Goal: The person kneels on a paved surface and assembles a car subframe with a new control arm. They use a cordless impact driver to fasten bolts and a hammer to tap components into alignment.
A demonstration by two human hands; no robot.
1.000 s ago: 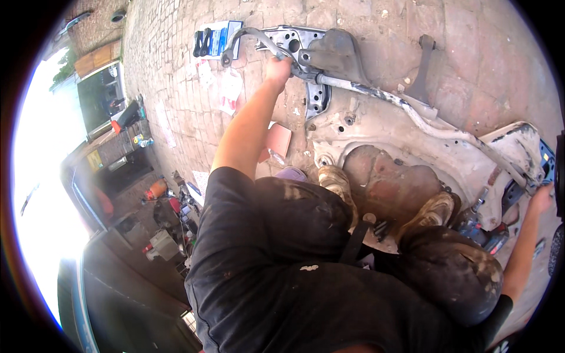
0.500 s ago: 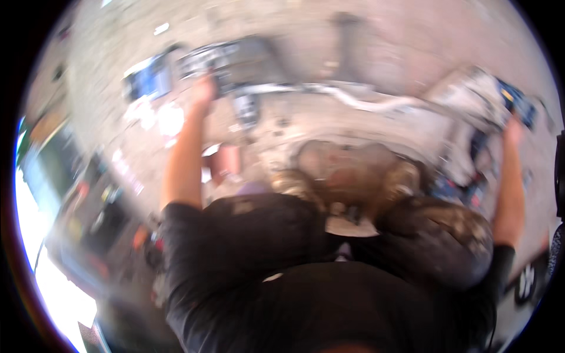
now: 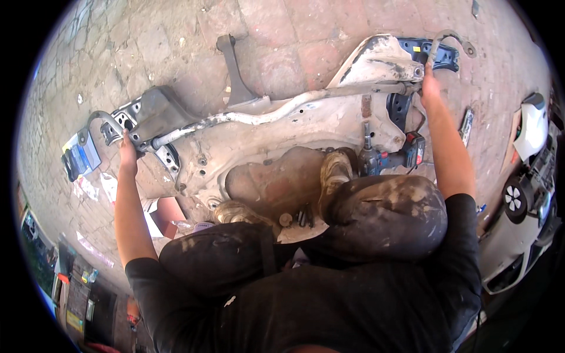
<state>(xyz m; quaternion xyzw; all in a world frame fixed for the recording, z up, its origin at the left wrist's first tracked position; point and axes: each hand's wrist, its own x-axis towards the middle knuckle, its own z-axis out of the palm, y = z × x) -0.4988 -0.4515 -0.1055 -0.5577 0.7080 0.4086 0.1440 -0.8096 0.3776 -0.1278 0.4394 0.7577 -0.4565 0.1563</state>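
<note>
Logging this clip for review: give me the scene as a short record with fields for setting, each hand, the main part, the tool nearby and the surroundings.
Setting: brick-paved ground, person crouched over a car subframe
Left hand: grips the left end of the long bent bar
Right hand: grips the bar's right end
Main part: pale, dirty metal subframe, lying flat, feet resting on it
Tool: cordless impact wrench lying on the subframe by the right knee, untouched
Surroundings: loose control arm beyond the subframe; white car at right
</note>
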